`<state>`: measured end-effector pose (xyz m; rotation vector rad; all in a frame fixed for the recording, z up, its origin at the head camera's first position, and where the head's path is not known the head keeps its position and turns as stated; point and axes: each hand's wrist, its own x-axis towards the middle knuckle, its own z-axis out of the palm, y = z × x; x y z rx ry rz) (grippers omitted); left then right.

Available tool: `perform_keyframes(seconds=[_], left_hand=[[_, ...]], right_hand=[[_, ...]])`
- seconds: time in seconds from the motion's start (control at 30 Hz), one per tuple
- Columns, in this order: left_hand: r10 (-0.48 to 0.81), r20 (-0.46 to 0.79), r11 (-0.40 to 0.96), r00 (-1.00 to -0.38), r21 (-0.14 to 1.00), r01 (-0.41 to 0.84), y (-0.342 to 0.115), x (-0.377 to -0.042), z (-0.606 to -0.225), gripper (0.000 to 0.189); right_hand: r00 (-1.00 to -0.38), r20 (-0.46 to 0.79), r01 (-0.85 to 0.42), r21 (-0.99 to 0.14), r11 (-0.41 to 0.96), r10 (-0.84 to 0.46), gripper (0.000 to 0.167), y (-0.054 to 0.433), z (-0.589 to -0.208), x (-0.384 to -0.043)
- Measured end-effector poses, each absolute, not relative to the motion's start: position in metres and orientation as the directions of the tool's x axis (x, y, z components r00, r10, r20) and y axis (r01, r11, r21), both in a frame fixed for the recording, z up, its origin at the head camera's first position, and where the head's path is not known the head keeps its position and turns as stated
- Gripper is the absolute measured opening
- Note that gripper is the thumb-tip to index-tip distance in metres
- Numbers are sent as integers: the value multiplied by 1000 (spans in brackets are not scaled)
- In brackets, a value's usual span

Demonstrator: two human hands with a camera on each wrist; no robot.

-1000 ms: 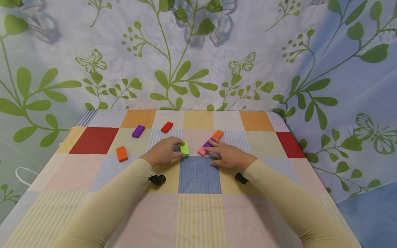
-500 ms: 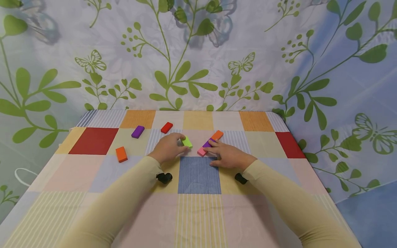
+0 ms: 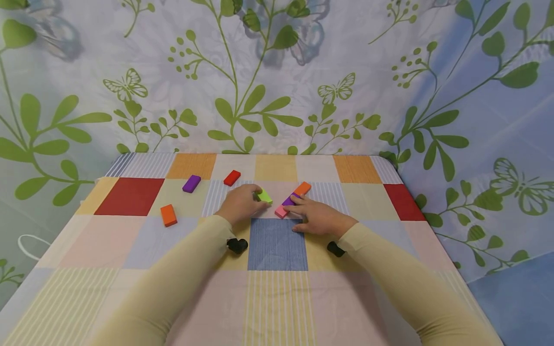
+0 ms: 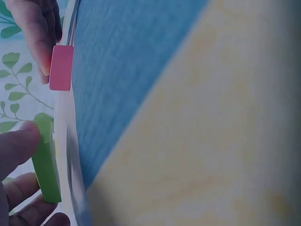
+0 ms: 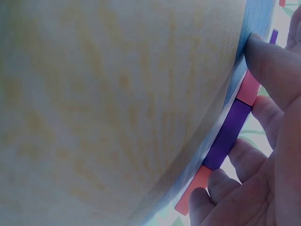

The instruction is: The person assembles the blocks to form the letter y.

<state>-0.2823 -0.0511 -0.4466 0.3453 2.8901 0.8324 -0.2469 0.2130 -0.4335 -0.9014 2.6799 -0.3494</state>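
In the head view, my left hand (image 3: 242, 204) pinches a lime-green block (image 3: 264, 196) between thumb and fingers. The left wrist view shows this block (image 4: 43, 162) standing tilted, its narrow side towards the camera. Just to its right, a pink block (image 3: 281, 211), a purple block (image 5: 229, 134) and an orange block (image 3: 304, 188) lie end to end in a slanting row. My right hand (image 3: 320, 216) rests its fingertips along that row from the right, partly covering the purple one. Its thumb stays apart from the blocks, over the cloth.
Loose on the left of the patchwork tablecloth (image 3: 277, 307) lie a purple block (image 3: 192, 183), a red block (image 3: 232, 178) and an orange block (image 3: 169, 216). A leaf-patterned curtain (image 3: 277, 72) hangs behind the table. A white cable (image 3: 27, 246) loops beyond the left edge.
My left hand has moved right with the green block, turning it from nearly straight to slanted and bringing it closer to the pink block. My right hand and the row have stayed put.
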Motion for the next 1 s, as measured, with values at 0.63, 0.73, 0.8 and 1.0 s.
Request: perform_keyframes(seconds=[0.63, 0.73, 0.8, 1.0], left_hand=[[281, -86, 864, -956, 456, 213, -37, -287, -448, 55], [278, -95, 865, -956, 456, 207, -37, -287, -449, 57], [275, -98, 864, -956, 461, 202, -36, -287, -450, 57], [283, -96, 860, -954, 466, 208, -36, -286, -450, 54]], right_hand=[[-763, -201, -538, -329, 776, -614, 75, 213, -433, -249], [-763, -205, -537, -326, 778, -613, 75, 213, -433, -249], [-764, -205, -536, -324, 779, -611, 75, 213, -433, -249], [-766, -207, -535, -319, 782, -608, 75, 213, -434, -249]])
